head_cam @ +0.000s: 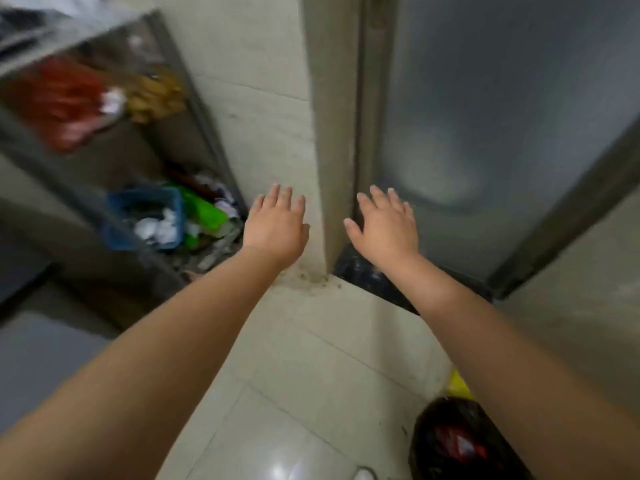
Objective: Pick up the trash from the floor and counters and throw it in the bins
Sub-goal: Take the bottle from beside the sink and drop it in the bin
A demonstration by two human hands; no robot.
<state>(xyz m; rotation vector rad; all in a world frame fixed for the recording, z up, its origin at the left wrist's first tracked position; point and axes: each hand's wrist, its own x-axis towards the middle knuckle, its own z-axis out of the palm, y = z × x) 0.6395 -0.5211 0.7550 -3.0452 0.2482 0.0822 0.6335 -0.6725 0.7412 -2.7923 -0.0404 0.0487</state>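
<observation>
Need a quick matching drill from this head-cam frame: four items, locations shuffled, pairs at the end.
Items:
1. blue basket
2. black bin bag
3. red packets
4. metal door

Places:
A. bottom right, on the floor
B. upper rack shelf, left
C. lower rack shelf, left
D. upper right, beyond the right hand

Pairs: 1-C, 2-A, 3-B, 4-D

Metal shelf rack, tiled floor, steel door.
</observation>
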